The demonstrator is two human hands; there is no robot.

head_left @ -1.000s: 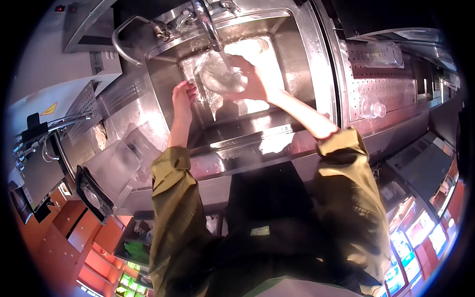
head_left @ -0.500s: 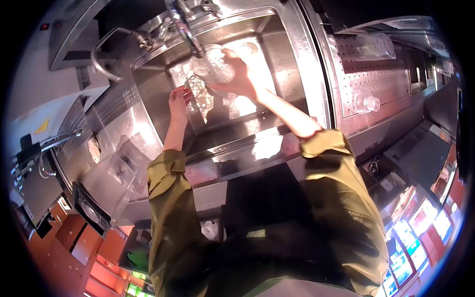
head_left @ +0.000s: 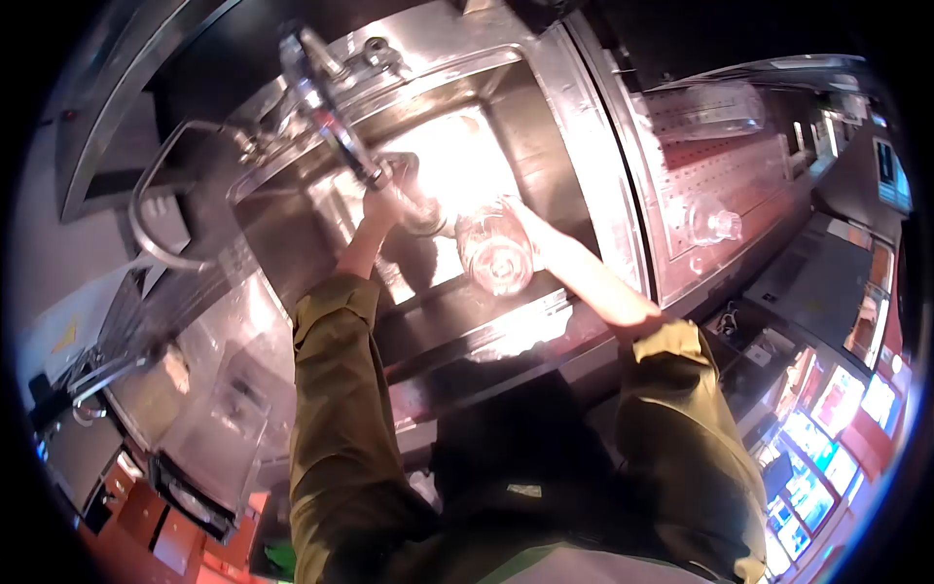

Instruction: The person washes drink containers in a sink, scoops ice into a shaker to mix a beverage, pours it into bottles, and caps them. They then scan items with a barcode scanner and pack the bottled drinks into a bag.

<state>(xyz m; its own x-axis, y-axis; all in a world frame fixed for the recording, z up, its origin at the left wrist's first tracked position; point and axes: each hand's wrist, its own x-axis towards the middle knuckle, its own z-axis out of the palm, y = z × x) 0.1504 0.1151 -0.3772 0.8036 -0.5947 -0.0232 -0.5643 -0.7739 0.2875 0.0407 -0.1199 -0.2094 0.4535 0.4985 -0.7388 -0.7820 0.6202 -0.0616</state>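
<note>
My right hand [head_left: 533, 232] is closed on the side of a clear cup [head_left: 496, 258], which is tilted with its round base towards me above the sink [head_left: 428, 310]. Under the faucet [head_left: 336, 131], my left hand [head_left: 383, 204] is closed beside a clear, rounded piece [head_left: 424, 216]. It seems to hold this piece, whose kind I cannot make out through the glare. The spout hides part of the left fingers. Bright light washes out the middle of the basin.
Right of the sink, a clear ribbed-neck container [head_left: 715, 226] and a clear cylinder [head_left: 725, 112] lie on a perforated drain tray [head_left: 671, 180]. A curved metal pipe [head_left: 146, 209] rises at the left. The sink's raised front rim lies under my forearms.
My right hand has brought the cup down and towards me, turning its base my way. My left hand has moved up and right to the spout. The view has shifted slightly.
</note>
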